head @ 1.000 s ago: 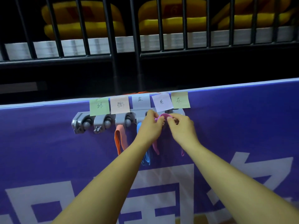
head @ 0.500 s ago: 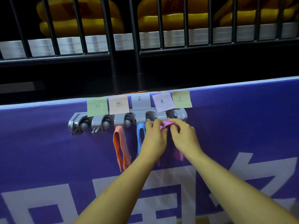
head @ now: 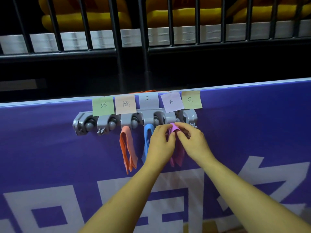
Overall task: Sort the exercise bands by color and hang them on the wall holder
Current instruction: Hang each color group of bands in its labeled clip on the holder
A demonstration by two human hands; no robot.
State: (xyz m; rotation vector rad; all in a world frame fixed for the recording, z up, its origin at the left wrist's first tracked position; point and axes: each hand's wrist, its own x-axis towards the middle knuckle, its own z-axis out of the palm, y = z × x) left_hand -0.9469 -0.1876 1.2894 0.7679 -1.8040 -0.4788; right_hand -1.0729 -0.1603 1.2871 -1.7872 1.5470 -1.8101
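Note:
A grey wall holder (head: 107, 121) with a row of clips is fixed to a purple banner (head: 50, 148). Coloured sticky notes (head: 125, 104) with handwritten characters sit above the clips. An orange band (head: 127, 148) hangs from the third clip and a blue band (head: 148, 133) from the fourth. My left hand (head: 160, 143) and my right hand (head: 193, 142) both pinch the top loop of a purple band (head: 174, 128) just below the clip under the purple note. Its tail (head: 176, 158) hangs down between my wrists.
Black metal railing bars (head: 117, 39) rise behind the banner's top edge, with yellow padded objects (head: 87, 19) behind them. The two leftmost clips (head: 89, 126) hold nothing. White lettering covers the banner's lower part.
Both hands have dropped slightly from the clip while still pinching the purple band's loop. The view has shifted, so the orange and blue bands show more fully.

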